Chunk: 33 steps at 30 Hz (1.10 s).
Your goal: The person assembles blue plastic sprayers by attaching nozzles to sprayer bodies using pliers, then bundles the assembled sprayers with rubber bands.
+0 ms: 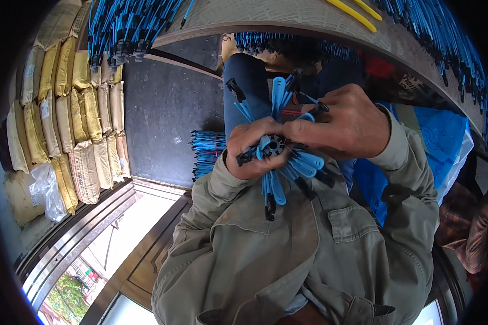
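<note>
Above my lap I hold a black round hub [275, 145] with holes around its face. Blue plastic arms [307, 163] with black tips fan out from it on several sides. My left hand [248, 145] is wrapped round the hub, its thumb lying over the top. My right hand [348, 125] is closed beside it, fingers and thumb pinched around one blue arm [308, 116] whose black tip sticks out by the knuckles. The part between those right fingertips is mostly hidden.
A workbench [244, 16] curves across the far side, with bundles of blue black-tipped rods [129, 32] and yellow handles [358, 13]. More blue bundles [207, 154] lie by my left knee. Stacked sacks [70, 103] stand left. A blue plastic sheet [434, 141] lies right, near another person's sleeve [466, 227].
</note>
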Motion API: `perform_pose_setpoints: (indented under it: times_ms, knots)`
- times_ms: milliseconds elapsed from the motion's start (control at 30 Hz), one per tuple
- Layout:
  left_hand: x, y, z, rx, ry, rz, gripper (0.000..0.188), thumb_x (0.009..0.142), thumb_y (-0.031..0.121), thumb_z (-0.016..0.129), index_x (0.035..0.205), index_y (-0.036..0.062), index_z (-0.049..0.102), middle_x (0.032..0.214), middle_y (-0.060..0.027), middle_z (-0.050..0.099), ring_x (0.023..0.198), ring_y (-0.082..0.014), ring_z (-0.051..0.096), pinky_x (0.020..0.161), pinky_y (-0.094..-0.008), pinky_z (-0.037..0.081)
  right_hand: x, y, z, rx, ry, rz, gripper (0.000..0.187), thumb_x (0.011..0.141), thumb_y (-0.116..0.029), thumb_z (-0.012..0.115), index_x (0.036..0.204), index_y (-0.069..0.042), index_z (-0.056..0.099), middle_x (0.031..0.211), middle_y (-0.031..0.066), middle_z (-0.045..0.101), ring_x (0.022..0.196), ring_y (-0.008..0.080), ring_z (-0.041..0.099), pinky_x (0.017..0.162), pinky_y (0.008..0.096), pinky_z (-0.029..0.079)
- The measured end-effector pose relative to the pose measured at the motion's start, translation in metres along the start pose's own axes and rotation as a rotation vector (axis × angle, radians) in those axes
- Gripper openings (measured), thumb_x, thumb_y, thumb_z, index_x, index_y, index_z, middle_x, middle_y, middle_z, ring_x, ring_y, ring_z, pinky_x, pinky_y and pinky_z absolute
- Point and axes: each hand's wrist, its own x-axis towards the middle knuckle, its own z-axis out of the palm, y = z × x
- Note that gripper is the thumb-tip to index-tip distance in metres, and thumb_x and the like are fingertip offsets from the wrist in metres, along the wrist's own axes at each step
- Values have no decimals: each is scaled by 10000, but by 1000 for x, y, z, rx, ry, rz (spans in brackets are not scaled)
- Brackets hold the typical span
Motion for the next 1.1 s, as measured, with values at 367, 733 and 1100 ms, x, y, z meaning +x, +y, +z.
perform_pose_setpoints:
  times_ms: [367,733,1100]
  knots:
    - [22,24,-34,-66,-92,-77,206,685,-11,641,888,-18,604,786,-123,626,711,-199,623,644,-289,485,14,31,-22,36,742,105,164,788,-147,630,935,-97,576,705,95,570,594,225,574,481,291,437]
    - [7,-14,-36,-148,252,-276,163,762,30,664,912,-17,619,833,-57,629,713,-71,561,637,-216,453,-8,112,-22,-539,363,721,191,819,-242,617,881,-75,546,879,98,586,743,244,583,635,303,466]
    - [11,3,-41,-335,24,-258,242,788,26,630,1026,-7,601,890,-81,637,830,-129,603,730,-261,479,9,-2,-13,-495,264,329,210,831,-134,593,1028,-64,581,1093,64,541,1026,209,522,897,395,385]
